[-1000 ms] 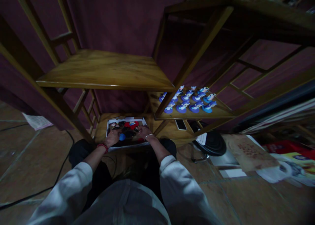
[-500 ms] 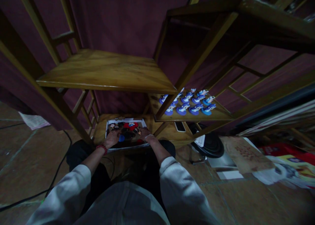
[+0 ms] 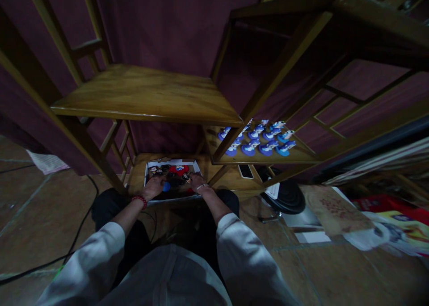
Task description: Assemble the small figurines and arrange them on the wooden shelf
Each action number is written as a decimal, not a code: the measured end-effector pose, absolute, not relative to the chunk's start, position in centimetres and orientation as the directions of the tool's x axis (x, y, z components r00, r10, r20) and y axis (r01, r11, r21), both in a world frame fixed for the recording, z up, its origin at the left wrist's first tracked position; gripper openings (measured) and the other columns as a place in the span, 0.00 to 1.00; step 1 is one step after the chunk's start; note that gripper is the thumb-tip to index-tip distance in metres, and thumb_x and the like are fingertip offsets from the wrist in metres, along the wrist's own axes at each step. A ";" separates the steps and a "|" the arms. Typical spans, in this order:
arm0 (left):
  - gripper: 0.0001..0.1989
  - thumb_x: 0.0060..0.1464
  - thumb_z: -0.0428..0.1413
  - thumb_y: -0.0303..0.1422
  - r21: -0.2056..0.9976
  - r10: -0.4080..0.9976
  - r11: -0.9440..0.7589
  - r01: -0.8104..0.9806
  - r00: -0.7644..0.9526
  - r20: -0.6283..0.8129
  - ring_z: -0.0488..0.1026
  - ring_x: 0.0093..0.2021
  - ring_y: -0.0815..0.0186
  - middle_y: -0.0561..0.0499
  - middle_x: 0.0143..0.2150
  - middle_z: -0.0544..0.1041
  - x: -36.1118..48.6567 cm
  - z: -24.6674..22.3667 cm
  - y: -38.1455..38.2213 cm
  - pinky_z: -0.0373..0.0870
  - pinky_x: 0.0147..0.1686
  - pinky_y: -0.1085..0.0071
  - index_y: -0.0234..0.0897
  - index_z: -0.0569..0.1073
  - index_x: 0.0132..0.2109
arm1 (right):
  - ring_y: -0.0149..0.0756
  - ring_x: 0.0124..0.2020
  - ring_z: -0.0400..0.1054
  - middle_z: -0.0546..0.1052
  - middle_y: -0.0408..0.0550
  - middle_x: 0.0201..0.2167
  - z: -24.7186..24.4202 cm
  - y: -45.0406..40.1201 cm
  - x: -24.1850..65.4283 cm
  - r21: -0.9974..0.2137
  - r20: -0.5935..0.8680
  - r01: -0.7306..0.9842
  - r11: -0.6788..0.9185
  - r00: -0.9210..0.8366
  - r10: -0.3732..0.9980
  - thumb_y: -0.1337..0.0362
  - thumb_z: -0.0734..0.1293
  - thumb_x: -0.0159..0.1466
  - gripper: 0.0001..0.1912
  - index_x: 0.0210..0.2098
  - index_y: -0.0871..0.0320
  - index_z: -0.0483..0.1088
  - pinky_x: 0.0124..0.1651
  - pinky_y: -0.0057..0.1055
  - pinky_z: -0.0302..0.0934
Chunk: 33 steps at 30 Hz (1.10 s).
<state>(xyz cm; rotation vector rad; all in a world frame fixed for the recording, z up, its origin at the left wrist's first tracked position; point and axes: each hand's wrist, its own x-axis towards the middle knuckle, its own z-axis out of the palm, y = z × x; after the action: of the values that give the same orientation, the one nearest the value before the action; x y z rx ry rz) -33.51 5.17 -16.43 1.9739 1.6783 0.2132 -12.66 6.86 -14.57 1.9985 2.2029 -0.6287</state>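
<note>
A shallow white-edged box (image 3: pixel 191 163) stands on the lowest shelf board, filled with small dark, red and blue items. My left hand (image 3: pixel 154 186), with a red beaded bracelet at the wrist, reaches over its left side beside a round blue item (image 3: pixel 166 186). Over the right side is my right hand (image 3: pixel 197 182), wearing a silvery bracelet, its fingers among small dark trinkets (image 3: pixel 185 177). A red piece (image 3: pixel 177 169) lies toward the back of the box. Dim light and small size hide whether either hand grips anything.
Several blue and purple figurines (image 3: pixel 267 148) stand in rows on a shelf at right. A phone (image 3: pixel 246 171) lies on the lower board. The wooden shelf (image 3: pixel 147 94) overhangs the box. A black round stool (image 3: pixel 288 196) and cardboard (image 3: pixel 335 210) sit at right; a cable (image 3: pixel 90 207) crosses the floor at left.
Both hands stay at the box with only slight shifts of the fingers. The whole view has moved very little.
</note>
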 end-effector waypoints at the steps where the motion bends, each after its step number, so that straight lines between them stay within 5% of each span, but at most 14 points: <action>1: 0.17 0.52 0.44 0.27 0.489 0.952 -0.082 0.869 0.214 -0.220 0.70 0.47 0.64 0.47 0.46 0.75 -33.5 -16.3 5.1 0.62 0.48 0.73 0.35 0.72 0.47 | 0.38 0.47 0.65 0.72 0.58 0.46 -14.7 6.9 -12.7 -0.230 -0.341 0.972 0.053 -0.131 0.931 0.69 0.58 0.61 0.16 0.48 0.63 0.66 0.46 0.27 0.57; 33: 0.17 0.52 0.44 0.28 0.459 0.950 -0.085 0.884 0.212 -0.231 0.71 0.46 0.65 0.48 0.45 0.75 -33.3 -15.9 4.7 0.63 0.48 0.73 0.37 0.72 0.46 | 0.36 0.47 0.65 0.72 0.58 0.43 -15.1 6.2 -12.8 -0.154 -0.296 0.978 0.144 -0.184 0.937 0.77 0.56 0.58 0.17 0.43 0.63 0.69 0.48 0.27 0.57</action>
<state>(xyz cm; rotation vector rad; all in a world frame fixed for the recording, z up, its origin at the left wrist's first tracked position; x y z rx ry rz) -33.33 4.75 -15.93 1.9889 1.6927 0.1710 -12.81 6.20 -15.08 1.9179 2.2745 -0.4730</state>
